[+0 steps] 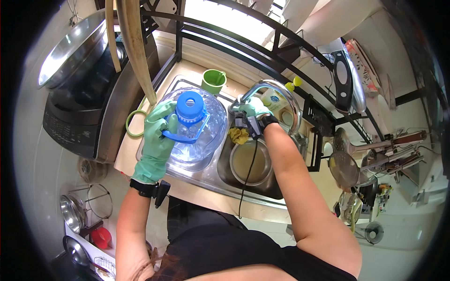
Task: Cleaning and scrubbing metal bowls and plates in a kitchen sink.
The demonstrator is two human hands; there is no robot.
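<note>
A large clear plastic water jug (pixel 214 121) with a blue cap (pixel 190 105) stands upright on the left part of the steel sink. My left hand (pixel 158 137), in a green rubber glove, has its fingers curled at the jug's blue carrying handle (pixel 184 138). My right hand (pixel 255 107), in the same kind of glove, is at the outlet end of the chrome gooseneck faucet (pixel 270 83); its fingers are partly hidden, so their grip is unclear. Below it are a crumpled yellow cloth (pixel 239 135) and a metal pot (pixel 248 161) of cloudy liquid in the basin.
A green plastic cup (pixel 213 81) stands behind the jug. A pump bottle (pixel 274 99) is behind the faucet. Left are a green ring (pixel 129 123) and a black appliance (pixel 75 123) under a steel bowl (pixel 75 52). A black metal rack (pixel 242 58) rises behind the sink; knives and ladles hang right.
</note>
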